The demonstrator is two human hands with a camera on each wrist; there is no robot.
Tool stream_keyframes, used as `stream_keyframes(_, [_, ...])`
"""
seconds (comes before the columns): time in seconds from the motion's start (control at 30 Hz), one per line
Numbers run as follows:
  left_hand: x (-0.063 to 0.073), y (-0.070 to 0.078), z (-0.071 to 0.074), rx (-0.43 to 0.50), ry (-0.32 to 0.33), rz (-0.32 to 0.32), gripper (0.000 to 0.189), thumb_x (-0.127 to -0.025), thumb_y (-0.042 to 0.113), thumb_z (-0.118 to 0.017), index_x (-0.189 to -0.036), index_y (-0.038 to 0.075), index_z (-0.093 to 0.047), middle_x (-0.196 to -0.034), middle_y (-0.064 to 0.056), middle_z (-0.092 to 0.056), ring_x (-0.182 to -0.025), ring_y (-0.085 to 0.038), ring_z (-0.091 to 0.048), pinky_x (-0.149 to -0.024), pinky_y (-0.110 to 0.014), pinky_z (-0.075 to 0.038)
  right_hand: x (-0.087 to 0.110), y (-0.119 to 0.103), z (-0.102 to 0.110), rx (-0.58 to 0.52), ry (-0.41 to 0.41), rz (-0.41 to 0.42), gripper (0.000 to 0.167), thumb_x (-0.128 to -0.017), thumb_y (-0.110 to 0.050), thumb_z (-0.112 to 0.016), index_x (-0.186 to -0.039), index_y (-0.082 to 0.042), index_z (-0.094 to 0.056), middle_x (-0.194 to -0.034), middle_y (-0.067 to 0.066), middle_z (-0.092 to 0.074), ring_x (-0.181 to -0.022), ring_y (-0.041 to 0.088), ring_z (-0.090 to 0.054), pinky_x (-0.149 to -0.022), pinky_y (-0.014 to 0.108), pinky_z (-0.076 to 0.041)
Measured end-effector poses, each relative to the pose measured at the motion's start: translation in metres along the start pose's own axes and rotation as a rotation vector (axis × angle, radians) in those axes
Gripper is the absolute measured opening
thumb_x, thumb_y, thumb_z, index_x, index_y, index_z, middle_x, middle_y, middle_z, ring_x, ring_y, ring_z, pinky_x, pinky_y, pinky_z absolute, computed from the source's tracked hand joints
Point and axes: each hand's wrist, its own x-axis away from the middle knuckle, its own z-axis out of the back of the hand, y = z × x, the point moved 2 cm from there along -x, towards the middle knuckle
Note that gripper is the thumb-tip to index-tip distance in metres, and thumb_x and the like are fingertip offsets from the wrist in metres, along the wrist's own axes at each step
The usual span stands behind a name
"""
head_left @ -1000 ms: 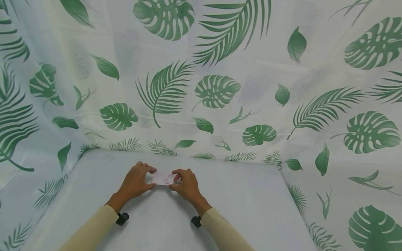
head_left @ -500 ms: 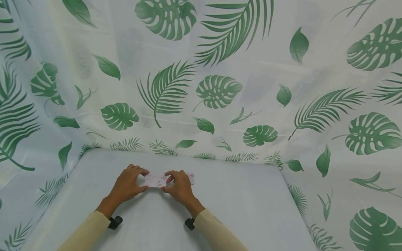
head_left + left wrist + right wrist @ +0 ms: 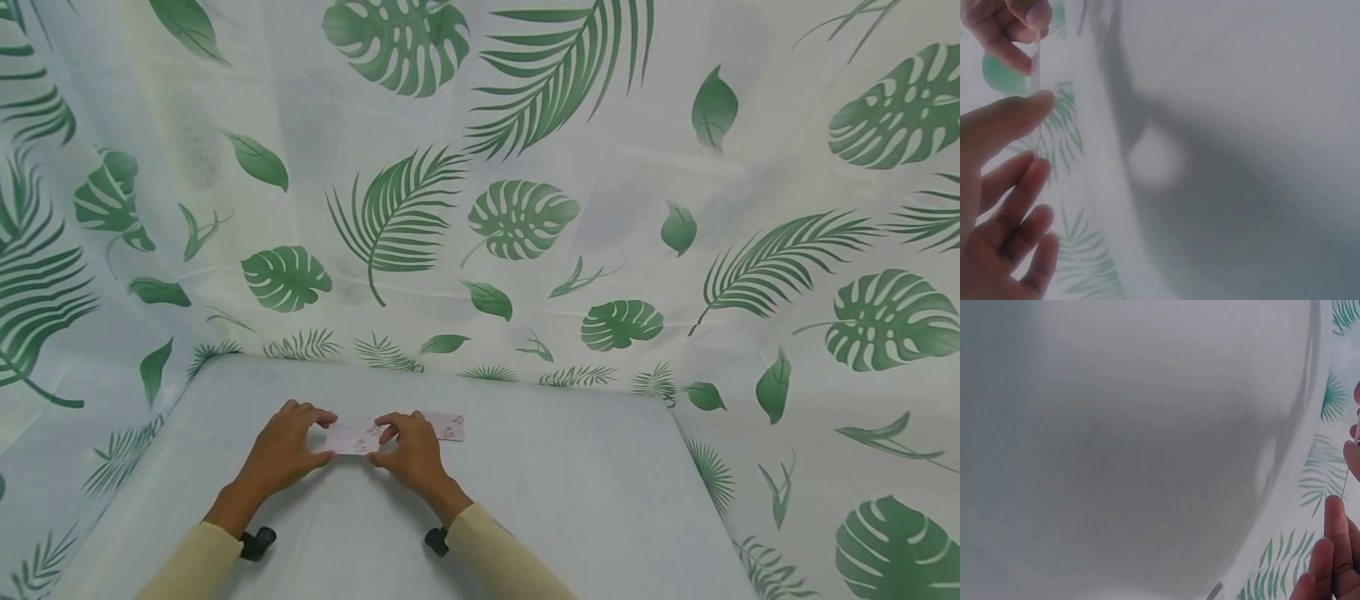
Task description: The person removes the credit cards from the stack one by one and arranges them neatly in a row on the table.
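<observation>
A thin, pale pink card with a reddish floral print [image 3: 352, 437] is held up between both hands over the white table. My left hand [image 3: 279, 448] pinches its left end between thumb and fingers, and my right hand [image 3: 414, 450] pinches the right end the same way. From the left wrist the card [image 3: 1035, 65] shows edge-on as a narrow strip, with the left hand [image 3: 997, 200] below it and the right hand above. Just behind the right hand lies a second card of similar print [image 3: 448, 426], its left part covered by that hand.
The white tabletop [image 3: 570, 492] spreads around and in front of the hands. A white sheet printed with green leaves [image 3: 525, 317] hangs behind the table and along both sides. Dark wrist cameras [image 3: 258, 544] sit by the beige sleeves [image 3: 191, 562].
Both hands have moved left and slightly toward the body, carrying the card between them. The second card on the table, mostly hidden behind the right hand earlier, has come into view.
</observation>
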Motion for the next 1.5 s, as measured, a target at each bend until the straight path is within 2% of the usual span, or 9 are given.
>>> stream_keyframes(0.27, [0.010, -0.007, 0.008, -0.006, -0.012, 0.028, 0.055, -0.073, 0.022, -0.099, -0.121, 0.009, -0.076, -0.105, -0.004, -0.074, -0.103, -0.027, -0.057, -0.090, -0.050, -0.054, 0.001, -0.009, -0.011, -0.011, -0.010, 0.005, 0.051, -0.077, -0.027, -0.098, -0.123, -0.021, -0.077, -0.089, -0.007, -0.073, -0.084, 0.003, -0.049, -0.074, 0.019, -0.040])
stream_keyframes(0.53, [0.019, -0.013, 0.016, 0.002, -0.034, 0.062, 0.055, -0.074, 0.021, -0.098, -0.123, 0.009, -0.076, -0.107, -0.005, -0.074, -0.105, -0.028, -0.057, -0.091, -0.051, -0.053, 0.003, -0.019, -0.023, -0.014, -0.023, -0.029, 0.051, -0.076, -0.029, -0.098, -0.122, -0.024, -0.077, -0.086, -0.014, -0.069, -0.083, 0.002, -0.047, -0.076, 0.019, -0.039])
stream_keyframes(0.77, [0.027, -0.019, 0.023, 0.003, -0.053, 0.089, 0.056, -0.073, 0.019, -0.098, -0.123, 0.009, -0.074, -0.108, -0.005, -0.073, -0.106, -0.027, -0.056, -0.092, -0.052, -0.053, 0.004, -0.028, -0.032, -0.019, -0.014, -0.013, 0.050, -0.074, -0.029, -0.099, -0.120, -0.024, -0.078, -0.083, -0.016, -0.068, -0.084, 0.001, -0.048, -0.076, 0.018, -0.040])
stream_keyframes(0.97, [0.033, -0.027, 0.026, 0.001, -0.067, 0.096, 0.056, -0.073, 0.019, -0.098, -0.123, 0.009, -0.075, -0.107, -0.005, -0.074, -0.104, -0.027, -0.057, -0.089, -0.050, -0.053, 0.006, -0.034, -0.040, -0.011, -0.015, -0.007, 0.051, -0.073, -0.030, -0.100, -0.119, -0.024, -0.078, -0.081, -0.018, -0.067, -0.085, 0.000, -0.048, -0.078, 0.018, -0.041])
stream_keyframes(1.27, [0.043, -0.034, 0.029, 0.003, -0.119, 0.168, 0.057, -0.074, 0.016, -0.097, -0.125, 0.007, -0.074, -0.108, -0.006, -0.072, -0.104, -0.028, -0.057, -0.092, -0.055, -0.053, 0.010, -0.046, -0.048, -0.017, -0.051, -0.002, 0.048, -0.077, -0.030, -0.097, -0.120, -0.021, -0.078, -0.080, -0.014, -0.069, -0.080, -0.001, -0.045, -0.077, 0.017, -0.039])
stream_keyframes(1.5, [0.049, -0.043, 0.032, -0.009, -0.125, 0.165, 0.057, -0.073, 0.017, -0.097, -0.124, 0.007, -0.074, -0.107, -0.006, -0.072, -0.102, -0.029, -0.056, -0.090, -0.055, -0.053, 0.009, -0.049, -0.062, -0.009, -0.040, 0.005, 0.048, -0.076, -0.030, -0.098, -0.118, -0.022, -0.079, -0.076, -0.019, -0.066, -0.079, -0.001, -0.045, -0.078, 0.017, -0.039])
